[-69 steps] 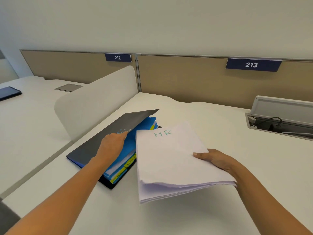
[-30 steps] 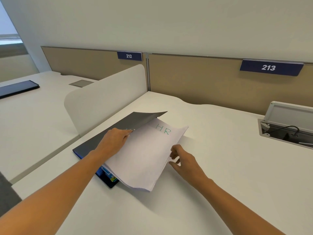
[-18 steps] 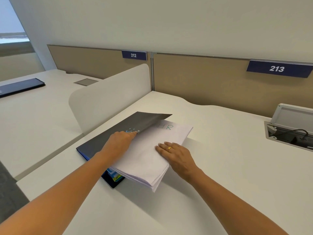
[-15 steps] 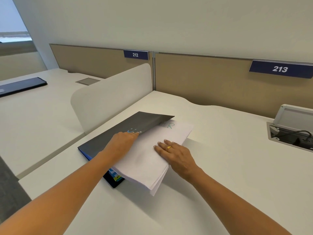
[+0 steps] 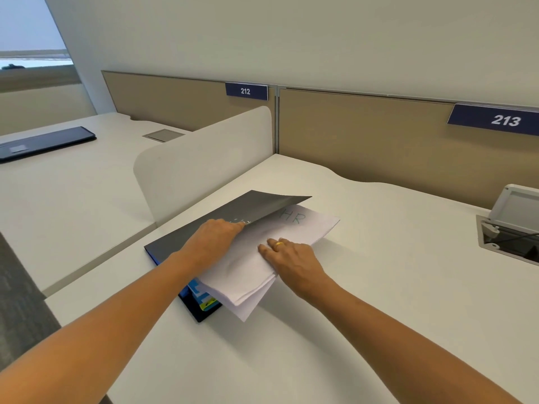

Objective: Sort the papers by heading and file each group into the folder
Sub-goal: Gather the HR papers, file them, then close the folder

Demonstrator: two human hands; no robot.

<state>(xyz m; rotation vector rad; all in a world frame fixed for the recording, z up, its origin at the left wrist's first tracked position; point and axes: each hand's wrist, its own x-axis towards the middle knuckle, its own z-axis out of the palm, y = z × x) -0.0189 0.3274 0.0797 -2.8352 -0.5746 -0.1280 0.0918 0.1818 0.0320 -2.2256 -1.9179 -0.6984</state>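
1. Folder lies on the desk, spine to the left, long axis running away and to the right; dark cover propped ajar, mouth facing right
2. Left hand at the cover's free edge, fingers curled there, holding it lifted
3. HR stack part way under the cover, heading end farthest in, near corner overhanging the folder's front edge; its long axis is skewed slightly off the folder's
4. Right hand flat on the stack, fingers straight, pressing and gripping nothing; the nearer hand for the push, which I judge must go leftward toward the spine
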